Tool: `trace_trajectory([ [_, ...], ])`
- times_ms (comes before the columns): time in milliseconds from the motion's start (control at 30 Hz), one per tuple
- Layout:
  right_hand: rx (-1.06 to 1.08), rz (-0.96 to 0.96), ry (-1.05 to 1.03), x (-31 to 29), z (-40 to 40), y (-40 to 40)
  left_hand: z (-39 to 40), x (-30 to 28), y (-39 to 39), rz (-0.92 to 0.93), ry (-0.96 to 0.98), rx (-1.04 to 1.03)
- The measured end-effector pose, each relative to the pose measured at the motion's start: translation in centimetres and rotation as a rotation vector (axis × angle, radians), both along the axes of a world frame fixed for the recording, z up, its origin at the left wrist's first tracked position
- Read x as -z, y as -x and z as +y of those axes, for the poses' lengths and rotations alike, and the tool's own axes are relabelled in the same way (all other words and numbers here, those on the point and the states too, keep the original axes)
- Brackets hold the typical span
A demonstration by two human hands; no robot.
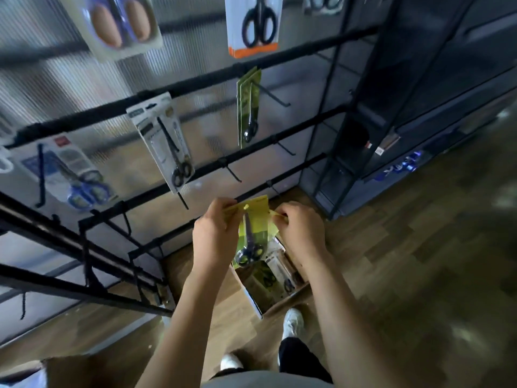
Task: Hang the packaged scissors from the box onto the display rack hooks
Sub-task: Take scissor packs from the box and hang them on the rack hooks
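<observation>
Pinching yellow scissors pack: left hand, right hand.

One head-worn wide-angle view looks steeply down and forward, close over both hands, with the display rack far-left and the floor right.

Both hands, left hand and right hand, pinch a yellow scissors pack above an open box (more packs inside), beside a black rack with hung scissors.
</observation>
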State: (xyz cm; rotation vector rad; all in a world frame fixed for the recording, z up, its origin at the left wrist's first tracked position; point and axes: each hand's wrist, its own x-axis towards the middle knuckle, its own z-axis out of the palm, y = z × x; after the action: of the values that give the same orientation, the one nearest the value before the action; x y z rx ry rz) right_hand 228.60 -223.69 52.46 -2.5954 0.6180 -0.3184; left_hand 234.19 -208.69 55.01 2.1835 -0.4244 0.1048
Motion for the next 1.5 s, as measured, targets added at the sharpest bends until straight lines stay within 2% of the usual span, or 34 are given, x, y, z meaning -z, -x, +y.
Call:
trace_trajectory([
  [267,0.023,-0.146,0.023,-5.7,-0.8,-0.8,0.3,-5.4,-1.8,-0.114,0.074,0.031],
  [400,0.017,-0.16,0.053,-7.4,-1.2,-1.9,0.2,-7.0,-2.5,-0.147,0.083,0.005],
  [767,-0.001,-0.309,-0.035,-8.7,-5.7,-4.2,-3.7,-7.2,-4.1,-0.144,0.024,0.003],
  [867,-0.062,-0.281,-0.035,-8.6,-8.4,-6.2,-6.2,-7.6,-5.7,-0.13,-0.005,-0.078],
  [1100,-0.171,-0.331,-0.063,-8.7,-13.7,-10.6,-11.2,-7.6,-8.3,-0.159,0.064,-0.126],
  [1267,-0.338,-0.325,-0.11,-9.2,-15.4,-12.5,-12.7,-6.6,-9.2,-0.133,0.051,-0.196],
  [1500,-0.45,-0.244,-0.169,-8.2,-16.5,-14.7,-13.2,-6.0,-9.8,-0.108,0.022,-0.25],
])
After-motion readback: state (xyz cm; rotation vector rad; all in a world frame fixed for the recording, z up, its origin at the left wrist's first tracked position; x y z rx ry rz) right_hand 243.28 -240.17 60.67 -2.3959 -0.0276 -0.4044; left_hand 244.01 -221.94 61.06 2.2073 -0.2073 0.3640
